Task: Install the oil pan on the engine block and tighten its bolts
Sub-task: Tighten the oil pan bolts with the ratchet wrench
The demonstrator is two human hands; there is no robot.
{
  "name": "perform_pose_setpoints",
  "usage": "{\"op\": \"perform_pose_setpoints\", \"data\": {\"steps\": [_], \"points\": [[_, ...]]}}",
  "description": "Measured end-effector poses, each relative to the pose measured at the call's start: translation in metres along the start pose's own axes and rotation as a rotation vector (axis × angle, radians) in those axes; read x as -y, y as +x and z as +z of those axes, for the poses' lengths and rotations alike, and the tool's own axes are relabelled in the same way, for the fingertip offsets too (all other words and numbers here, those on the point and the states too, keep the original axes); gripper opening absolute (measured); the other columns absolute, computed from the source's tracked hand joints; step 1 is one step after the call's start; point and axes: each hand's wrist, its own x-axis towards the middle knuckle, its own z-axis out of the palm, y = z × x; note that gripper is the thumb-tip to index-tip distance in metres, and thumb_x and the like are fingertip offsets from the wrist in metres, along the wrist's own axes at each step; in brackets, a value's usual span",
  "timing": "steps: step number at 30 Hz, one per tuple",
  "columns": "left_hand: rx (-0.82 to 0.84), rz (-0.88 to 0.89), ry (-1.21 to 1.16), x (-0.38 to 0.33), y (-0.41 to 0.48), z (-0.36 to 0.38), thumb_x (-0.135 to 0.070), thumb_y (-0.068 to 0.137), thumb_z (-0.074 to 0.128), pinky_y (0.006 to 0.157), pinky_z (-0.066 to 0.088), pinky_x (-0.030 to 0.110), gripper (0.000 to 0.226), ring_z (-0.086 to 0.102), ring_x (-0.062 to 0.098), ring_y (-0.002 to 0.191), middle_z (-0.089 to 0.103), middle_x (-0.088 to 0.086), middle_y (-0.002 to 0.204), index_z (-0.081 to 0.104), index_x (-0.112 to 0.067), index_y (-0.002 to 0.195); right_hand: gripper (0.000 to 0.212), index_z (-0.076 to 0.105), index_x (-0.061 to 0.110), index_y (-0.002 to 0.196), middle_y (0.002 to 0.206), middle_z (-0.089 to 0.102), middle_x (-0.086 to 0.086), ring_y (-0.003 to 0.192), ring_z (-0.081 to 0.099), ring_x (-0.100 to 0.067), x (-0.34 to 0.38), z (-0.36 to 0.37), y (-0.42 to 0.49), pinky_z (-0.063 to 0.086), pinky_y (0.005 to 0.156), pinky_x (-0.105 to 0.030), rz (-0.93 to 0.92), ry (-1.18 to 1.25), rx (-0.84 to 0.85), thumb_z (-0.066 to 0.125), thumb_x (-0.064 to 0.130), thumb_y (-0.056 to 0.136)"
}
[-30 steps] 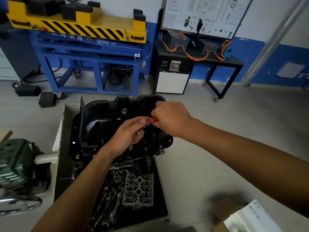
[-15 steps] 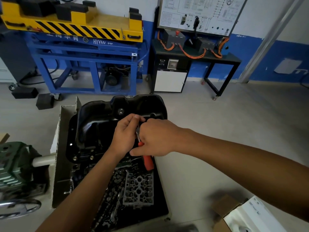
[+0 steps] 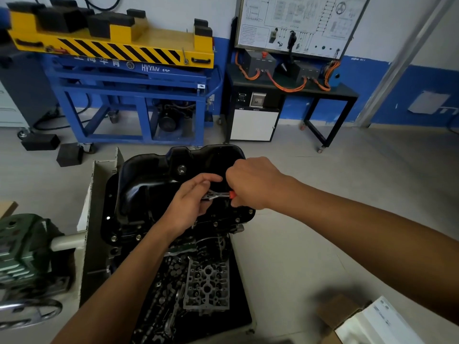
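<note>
Right hand (image 3: 253, 184) grips ratchet (image 3: 219, 194) by red handle. Left hand (image 3: 188, 207) pinches its head, above black oil pan (image 3: 149, 184).

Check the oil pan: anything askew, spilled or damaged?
Nothing stands out. The oil pan sits level, with bolt heads along its near flange. The right hand grips the ratchet by its red handle; the left hand holds its head. No spill visible.
</note>
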Motion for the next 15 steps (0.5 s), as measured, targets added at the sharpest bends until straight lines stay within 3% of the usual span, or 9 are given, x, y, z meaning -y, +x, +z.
{"op": "perform_pose_setpoints", "data": {"steps": [3, 6, 8, 10, 12, 15], "points": [[0.079, -0.021, 0.052, -0.003, -0.002, 0.005, -0.029, 0.096, 0.039, 0.047, 0.03, 0.017, 0.033, 0.031, 0.003, 0.044, 0.036, -0.01, 0.051, 0.066, -0.019, 0.114, 0.049, 0.029, 0.025, 0.063, 0.076, 0.042, 0.001, 0.058, 0.037, -0.017, -0.004, 0.006, 0.006, 0.027, 0.053, -0.03, 0.026, -0.036, -0.034, 0.073, 0.032, 0.083], [0.138, -0.035, 0.082, -0.006, -0.003, 0.007, -0.016, 0.107, 0.032, 0.048, 0.028, 0.017, 0.032, 0.032, 0.002, 0.044, 0.038, -0.012, 0.049, 0.061, -0.014, 0.121, 0.031, 0.046, 0.023, 0.069, 0.087, 0.048, 0.0, 0.067, 0.044, -0.02, -0.008, 0.011, 0.009, 0.032, 0.056, -0.031, 0.041, -0.023, -0.071, 0.071, 0.034, 0.084], [0.145, -0.036, 0.099, -0.007, -0.002, 0.005, -0.009, 0.108, 0.029, 0.05, 0.02, 0.028, 0.034, 0.03, 0.006, 0.045, 0.037, -0.01, 0.049, 0.06, -0.012, 0.123, 0.022, 0.063, 0.018, 0.083, 0.092, 0.053, -0.001, 0.073, 0.053, -0.022, -0.011, 0.013, 0.009, 0.037, 0.059, -0.033, 0.041, 0.01, -0.084, 0.07, 0.038, 0.085], [0.103, -0.014, 0.11, -0.008, -0.003, 0.006, -0.013, 0.108, 0.034, 0.053, 0.019, 0.037, 0.032, 0.03, 0.01, 0.046, 0.037, -0.006, 0.051, 0.062, -0.01, 0.122, 0.025, 0.069, 0.018, 0.09, 0.095, 0.056, -0.002, 0.079, 0.059, -0.025, -0.014, 0.017, 0.009, 0.041, 0.061, -0.033, 0.039, 0.042, -0.089, 0.07, 0.043, 0.085], [0.001, 0.013, 0.105, -0.007, -0.004, 0.007, -0.02, 0.108, 0.038, 0.052, 0.023, 0.034, 0.031, 0.032, 0.011, 0.047, 0.039, -0.003, 0.054, 0.065, -0.008, 0.115, 0.028, 0.067, 0.017, 0.083, 0.089, 0.058, -0.001, 0.077, 0.06, -0.025, -0.015, 0.019, 0.006, 0.043, 0.06, -0.033, 0.042, 0.085, -0.09, 0.07, 0.046, 0.085], [-0.155, 0.056, 0.09, -0.004, -0.002, 0.007, -0.023, 0.108, 0.039, 0.049, 0.03, 0.027, 0.033, 0.035, 0.01, 0.048, 0.044, -0.002, 0.059, 0.068, -0.008, 0.101, 0.041, 0.06, 0.016, 0.061, 0.06, 0.057, 0.001, 0.058, 0.056, -0.017, -0.012, 0.02, -0.002, 0.045, 0.055, -0.032, 0.031, 0.271, -0.005, 0.071, 0.049, 0.083]]}}
